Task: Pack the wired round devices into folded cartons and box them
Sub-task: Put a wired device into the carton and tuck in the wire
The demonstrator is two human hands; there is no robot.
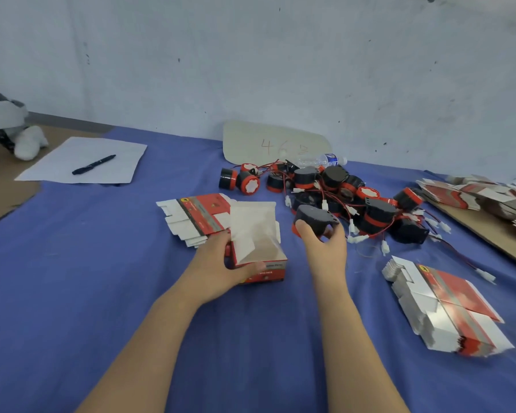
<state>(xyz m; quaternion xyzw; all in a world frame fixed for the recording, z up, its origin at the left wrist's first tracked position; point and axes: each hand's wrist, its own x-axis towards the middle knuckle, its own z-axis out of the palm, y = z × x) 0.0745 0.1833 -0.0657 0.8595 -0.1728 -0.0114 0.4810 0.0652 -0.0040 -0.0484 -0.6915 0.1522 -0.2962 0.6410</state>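
My left hand [221, 263] grips a folded red-and-white carton [258, 248] standing on the blue cloth, its top flaps open and its inside showing. My right hand [325, 242] holds a black round device with a red rim [313, 220] just right of the carton, a little above the cloth. Behind it lies a heap of several black-and-red round devices [355, 198] tangled with red wires and white plugs. A few more devices [240, 180] lie apart to the left of the heap.
Flat carton stacks lie behind the open carton [197, 219], at the right front [447, 308] and on a brown board at far right [483, 195]. A pen [93, 164] rests on white paper [57, 168]. A water bottle [322, 160] and numbered card [274, 144] sit by the wall.
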